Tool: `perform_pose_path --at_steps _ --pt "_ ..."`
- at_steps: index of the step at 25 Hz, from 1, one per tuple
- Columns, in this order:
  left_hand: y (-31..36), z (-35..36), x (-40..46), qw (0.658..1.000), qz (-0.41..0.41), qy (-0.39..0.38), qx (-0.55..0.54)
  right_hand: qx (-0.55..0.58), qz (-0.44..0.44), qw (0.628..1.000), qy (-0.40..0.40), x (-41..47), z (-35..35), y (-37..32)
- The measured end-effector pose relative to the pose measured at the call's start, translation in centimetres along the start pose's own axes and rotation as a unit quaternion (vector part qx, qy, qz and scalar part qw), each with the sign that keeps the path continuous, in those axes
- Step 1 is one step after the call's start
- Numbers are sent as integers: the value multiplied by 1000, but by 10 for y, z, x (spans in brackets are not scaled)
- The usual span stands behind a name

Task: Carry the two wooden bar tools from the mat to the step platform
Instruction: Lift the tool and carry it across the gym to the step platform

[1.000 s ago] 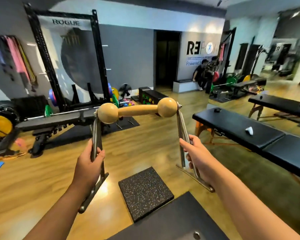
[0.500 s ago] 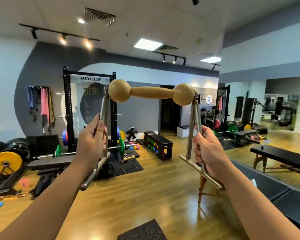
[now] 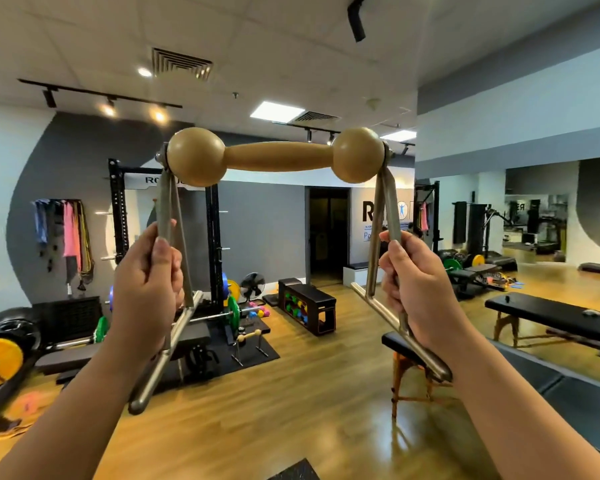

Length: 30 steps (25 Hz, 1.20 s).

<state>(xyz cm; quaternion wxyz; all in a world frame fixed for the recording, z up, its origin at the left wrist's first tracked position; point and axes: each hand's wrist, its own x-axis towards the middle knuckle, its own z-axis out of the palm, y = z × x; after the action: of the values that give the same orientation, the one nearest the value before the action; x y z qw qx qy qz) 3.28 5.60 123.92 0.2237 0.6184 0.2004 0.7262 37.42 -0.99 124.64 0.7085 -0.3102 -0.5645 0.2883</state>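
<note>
Left hand (image 3: 146,289) grip clamped on wooden bar tool (image 3: 276,156) steel leg, right hand (image 3: 420,289) likewise, bar raised level

A polished wooden floor (image 3: 326,393) was seen across the whole room. At about ten o'clock a dark mat (image 3: 257,355) lay on it, and a second wooden bar tool (image 3: 248,337) stood upright on that mat on its metal legs. A black storage bench (image 3: 309,306) with coloured dumbbells inside was placed on the floor near twelve o'clock. Padded black treatment tables (image 3: 551,317) were stood on the floor from three to four o'clock. A speckled dark pad (image 3: 297,472) was glimpsed at six o'clock.
</note>
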Motion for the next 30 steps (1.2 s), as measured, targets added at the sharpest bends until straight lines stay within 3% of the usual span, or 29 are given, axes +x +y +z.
perform_pose_path --at_steps 8,16,22,30 --pt "-25 89 -5 999 3 26 24 7 -2 1000 4 37 -83 22" --pt "-91 156 9 997 -17 56 50 -3 1 1000 -2 102 -140 81" --pt "-168 163 38 992 -9 78 98 -8 12 1000 3 165 -127 154" --pt "-314 103 125 982 -51 118 138 16 17 1000 -17 279 -57 299"
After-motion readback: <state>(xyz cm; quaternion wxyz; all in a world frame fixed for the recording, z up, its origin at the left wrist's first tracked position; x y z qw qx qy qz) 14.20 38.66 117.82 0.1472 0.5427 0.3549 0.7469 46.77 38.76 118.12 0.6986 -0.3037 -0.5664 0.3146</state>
